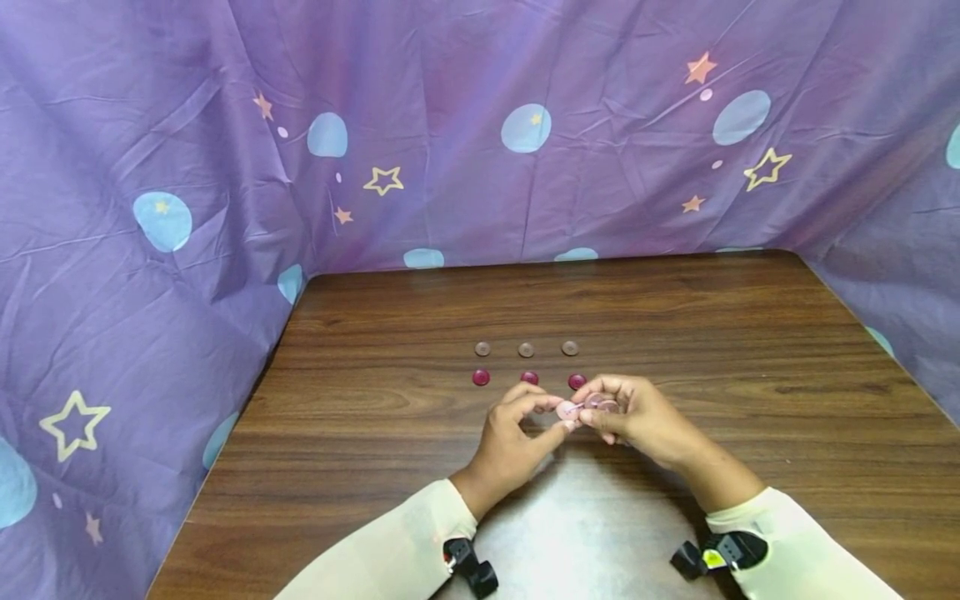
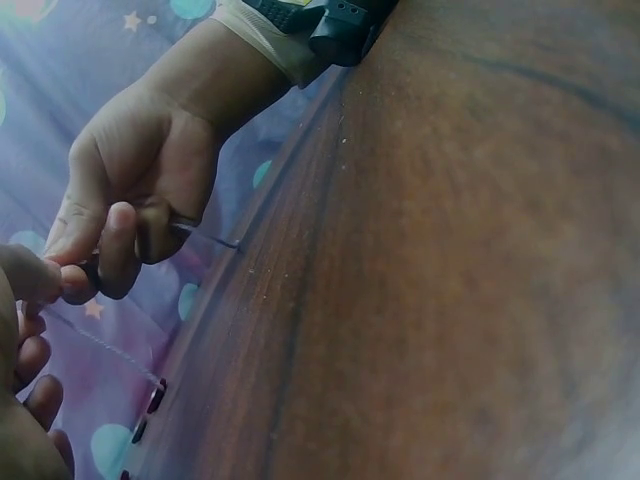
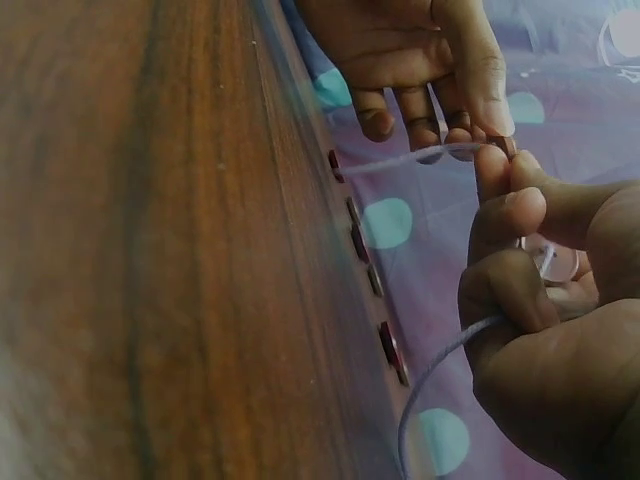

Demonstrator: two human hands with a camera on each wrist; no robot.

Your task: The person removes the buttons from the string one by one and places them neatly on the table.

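Purple cloth printed with stars hangs behind and beside the brown wooden surface. Above it, well in from the far edge, the left hand pinches a pale button between thumb and fingers, spread no wider than the disc. Narrowly closed, the right hand meets it there, with pink buttons held among its curled fingers. Pale cord shows at both hands. Round and light pink, the pale button sits tilted. Towards the far edge lie three red buttons and, farther back, three brown buttons.
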